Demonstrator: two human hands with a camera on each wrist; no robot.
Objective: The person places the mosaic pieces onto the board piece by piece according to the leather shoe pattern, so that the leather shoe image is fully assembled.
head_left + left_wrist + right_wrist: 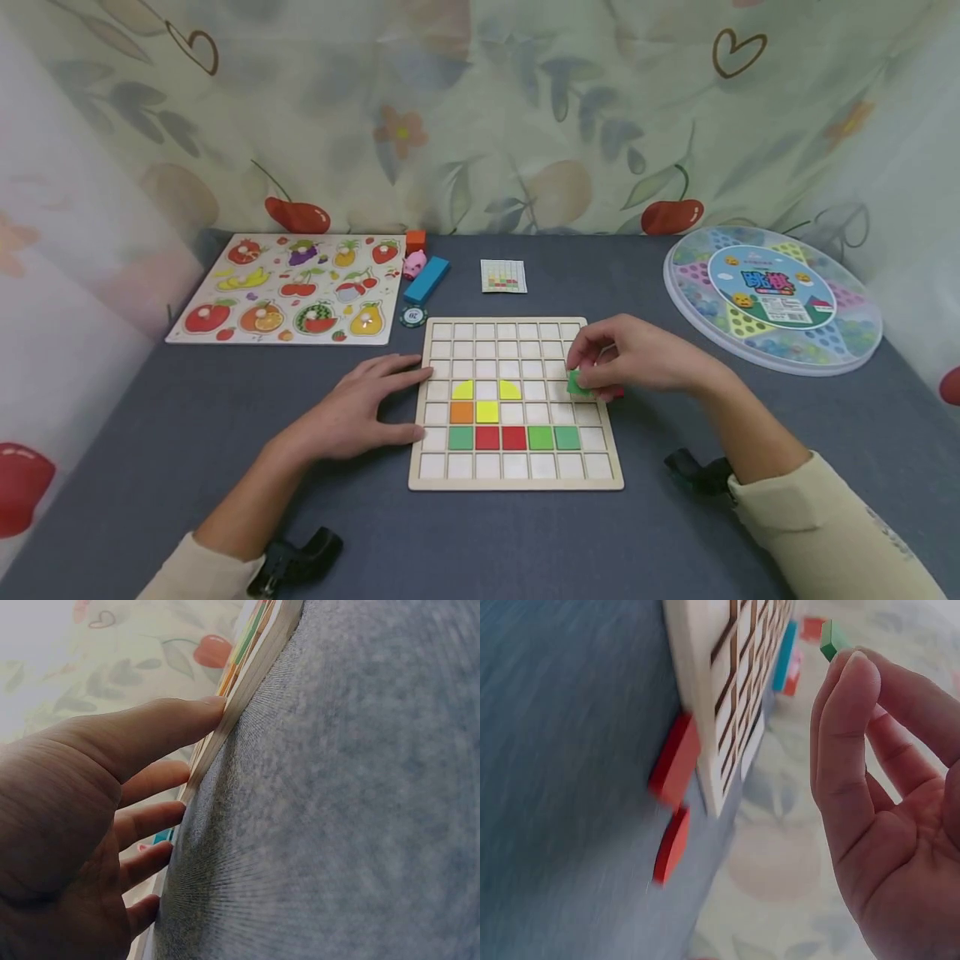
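A wooden grid board [517,484] lies flat with white squares and several coloured tiles in it. Yellow quarter-round tiles sit above an orange tile [461,412] and a yellow square tile [487,412]. Lower down runs a row of green and red tiles. My right hand [637,354] pinches a green tile [832,639] between thumb and fingertips, over the board's right side. My left hand [360,408] has its fingers spread, thumb and fingertips at the board's left edge. Two red pieces [676,761] lie by the board's right edge, mostly hidden under the right hand in the head view.
Behind the board lies a small pattern card [503,276]. A fruit puzzle board [288,292] is at back left, beside a blue block [427,280], an orange block [416,242], a pink figure [414,265] and a round chip [413,317]. A round game box [772,300] occupies the back right.
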